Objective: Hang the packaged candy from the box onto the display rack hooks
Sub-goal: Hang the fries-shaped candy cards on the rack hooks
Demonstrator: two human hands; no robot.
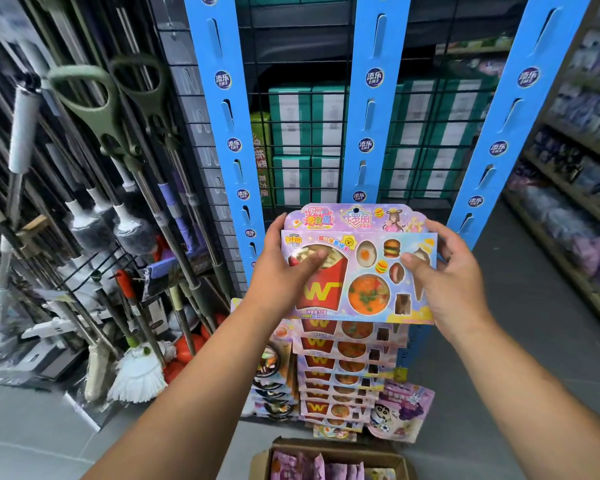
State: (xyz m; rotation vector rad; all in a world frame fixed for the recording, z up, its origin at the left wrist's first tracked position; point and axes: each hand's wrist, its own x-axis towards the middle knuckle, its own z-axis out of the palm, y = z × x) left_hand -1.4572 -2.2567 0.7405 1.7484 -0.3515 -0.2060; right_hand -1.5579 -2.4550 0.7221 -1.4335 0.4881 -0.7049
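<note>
the left grip (pixel 284 271) and right grip (pixel 454 275) pinch the pack (pixel 357 268) by its sides before the middle strip (pixel 368 133), above the hung packs (pixel 347 355), and since the card hides any hook, its small top hole (pixel 355 210) could miss and the pack drop.

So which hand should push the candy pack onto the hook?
Probably left. The left hand lays its thumb far across the candy pack, a fuller hold, while the right hand just pinches the right edge.
</note>
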